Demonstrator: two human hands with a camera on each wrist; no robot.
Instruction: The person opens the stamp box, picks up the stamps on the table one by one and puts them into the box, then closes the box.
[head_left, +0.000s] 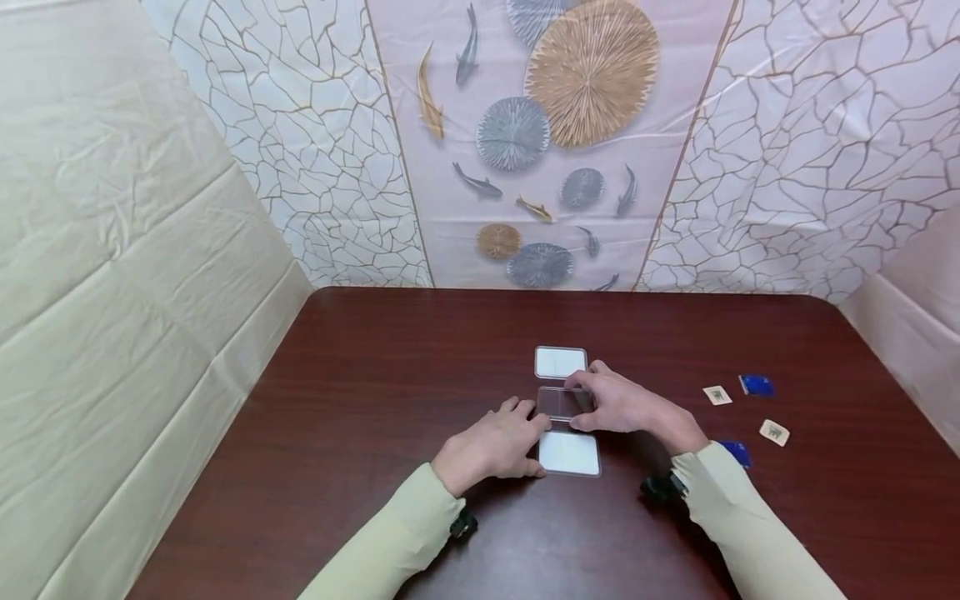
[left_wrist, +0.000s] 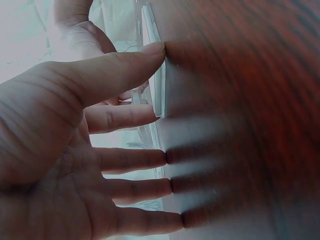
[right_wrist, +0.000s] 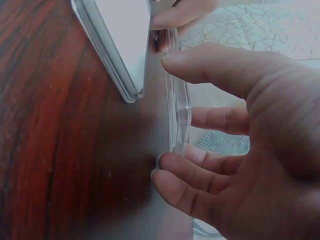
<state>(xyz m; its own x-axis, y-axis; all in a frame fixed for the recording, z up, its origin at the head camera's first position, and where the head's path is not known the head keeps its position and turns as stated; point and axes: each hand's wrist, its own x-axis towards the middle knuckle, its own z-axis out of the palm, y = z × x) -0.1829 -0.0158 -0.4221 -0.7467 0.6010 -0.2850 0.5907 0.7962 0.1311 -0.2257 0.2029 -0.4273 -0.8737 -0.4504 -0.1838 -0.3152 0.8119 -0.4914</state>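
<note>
A clear plastic lid (head_left: pixel 557 402) lies between two flat cases, with my right hand (head_left: pixel 622 404) at its right end. In the right wrist view, the right thumb (right_wrist: pixel 187 62) and the fingers hold the lid's opposite edges, and it stands close over the table. My left hand (head_left: pixel 491 442) rests at the left side of the near flat case (head_left: pixel 570 454), which has a white inside and a clear rim. In the left wrist view, the left thumb (left_wrist: pixel 127 72) and forefinger touch that case's edge, while the other fingers reach straight down to the table.
The second flat white case (head_left: pixel 561 363) lies beyond the lid. Toward the right of the dark wooden table (head_left: pixel 375 375) are two small pale square cards (head_left: pixel 717 395) and two blue packets (head_left: pixel 757 385), one partly behind the right sleeve. Patterned cloth hangs behind the table.
</note>
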